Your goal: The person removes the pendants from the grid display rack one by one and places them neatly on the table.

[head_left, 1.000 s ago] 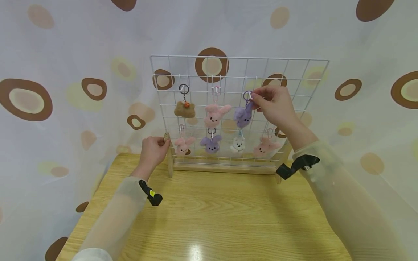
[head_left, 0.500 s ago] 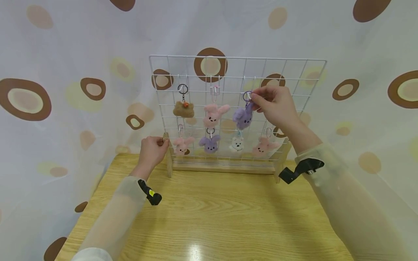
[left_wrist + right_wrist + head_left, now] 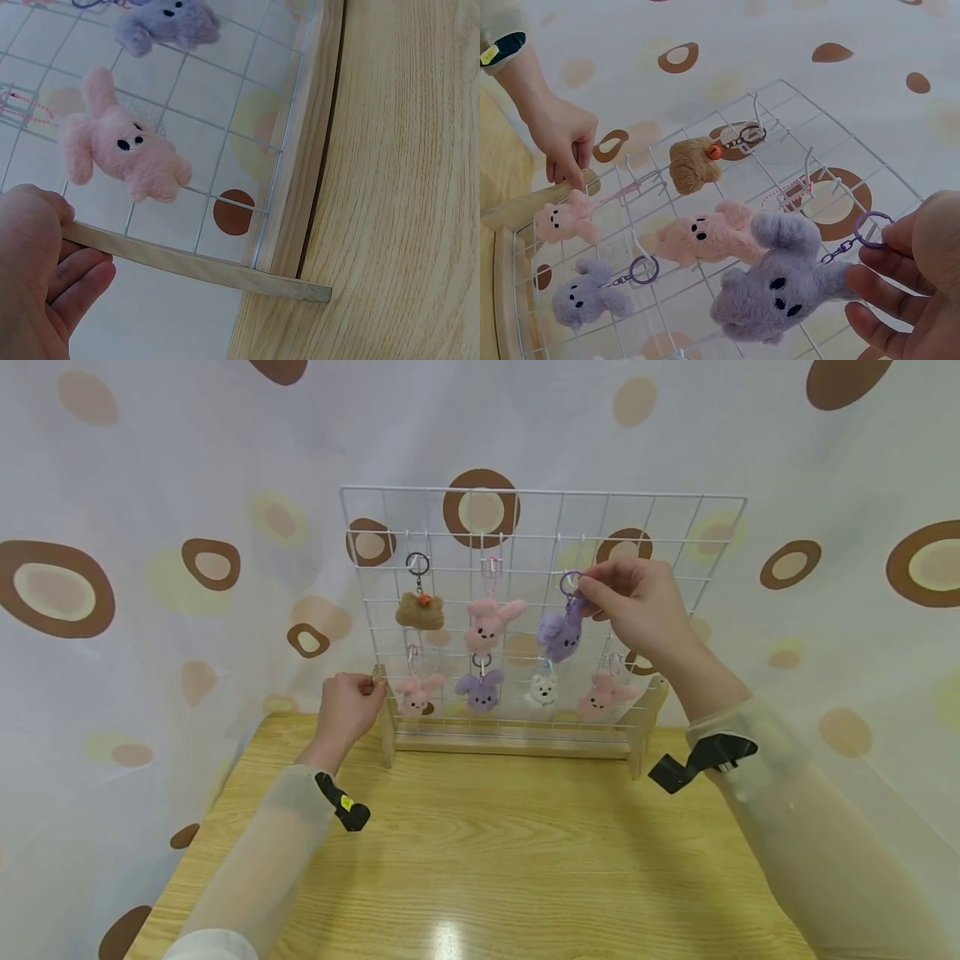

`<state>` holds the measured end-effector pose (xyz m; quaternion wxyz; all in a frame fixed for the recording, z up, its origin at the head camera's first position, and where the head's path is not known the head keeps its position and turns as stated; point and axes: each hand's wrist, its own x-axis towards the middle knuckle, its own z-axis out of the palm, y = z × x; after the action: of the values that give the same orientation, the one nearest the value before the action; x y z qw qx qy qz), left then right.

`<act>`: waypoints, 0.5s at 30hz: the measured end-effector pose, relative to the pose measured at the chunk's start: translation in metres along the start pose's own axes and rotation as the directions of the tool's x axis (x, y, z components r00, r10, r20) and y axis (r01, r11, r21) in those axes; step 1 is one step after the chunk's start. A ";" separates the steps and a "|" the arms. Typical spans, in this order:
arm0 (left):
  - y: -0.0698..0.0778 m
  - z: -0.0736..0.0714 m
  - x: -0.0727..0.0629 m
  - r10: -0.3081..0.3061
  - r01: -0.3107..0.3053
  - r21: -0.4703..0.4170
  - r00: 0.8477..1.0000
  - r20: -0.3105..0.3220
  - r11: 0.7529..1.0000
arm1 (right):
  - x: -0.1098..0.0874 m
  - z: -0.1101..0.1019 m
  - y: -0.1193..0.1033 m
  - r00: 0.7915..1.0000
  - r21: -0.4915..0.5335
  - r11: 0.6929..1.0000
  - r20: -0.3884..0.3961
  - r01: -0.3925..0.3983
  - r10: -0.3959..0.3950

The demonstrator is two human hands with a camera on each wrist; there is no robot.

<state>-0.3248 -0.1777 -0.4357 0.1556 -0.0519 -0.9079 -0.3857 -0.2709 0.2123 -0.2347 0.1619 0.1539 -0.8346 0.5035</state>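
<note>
My right hand (image 3: 637,602) pinches the purple ring (image 3: 874,229) of a plush purple bunny keychain (image 3: 561,633) between thumb and fingers. In the head view the ring overlaps the tip of a white hook in the upper row on a white wire grid (image 3: 626,496). The bunny dangles below by its chain, and in the right wrist view my fingertips brush its ear. My left hand (image 3: 348,708) grips the top of the grid's left wooden post (image 3: 187,261), thumb on one side and fingers underneath.
A brown bear keychain (image 3: 420,611) and a pink bunny (image 3: 487,625) hang in the upper row. Below hang a small pink bunny (image 3: 127,150), another purple bunny (image 3: 585,292), a white bear (image 3: 543,690) and a pink plush (image 3: 602,695). The stand rests on a wooden table (image 3: 480,835) before a patterned curtain.
My right hand and the purple bunny keychain have shifted slightly right relative to the grid. The left hand keeps its grip on the post.
</note>
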 end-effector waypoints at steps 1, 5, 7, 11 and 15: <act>0.000 0.000 0.000 0.000 0.000 0.001 1.000 -0.001 1.000 | -0.001 0.000 0.000 1.000 -0.001 1.000 0.001 -0.001 0.001; 0.000 0.001 0.000 -0.001 0.001 -0.002 1.000 -0.003 1.000 | -0.004 -0.001 -0.002 1.000 0.005 1.000 0.010 -0.006 0.006; 0.000 0.001 0.000 -0.004 0.004 -0.004 1.000 0.000 1.000 | -0.005 -0.001 -0.003 1.000 0.008 1.000 0.013 -0.004 0.004; 0.001 0.000 0.000 -0.015 0.015 -0.005 1.000 0.004 1.000 | -0.009 -0.002 -0.004 1.000 0.004 1.000 0.020 0.004 -0.004; 0.003 -0.001 -0.001 -0.024 0.024 -0.006 1.000 0.007 1.000 | -0.013 -0.003 -0.004 0.999 -0.007 1.000 0.031 0.013 -0.013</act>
<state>-0.3234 -0.1759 -0.4330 0.1475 -0.0427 -0.9079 -0.3902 -0.2574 0.2149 -0.2356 0.1528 0.1666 -0.8377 0.4971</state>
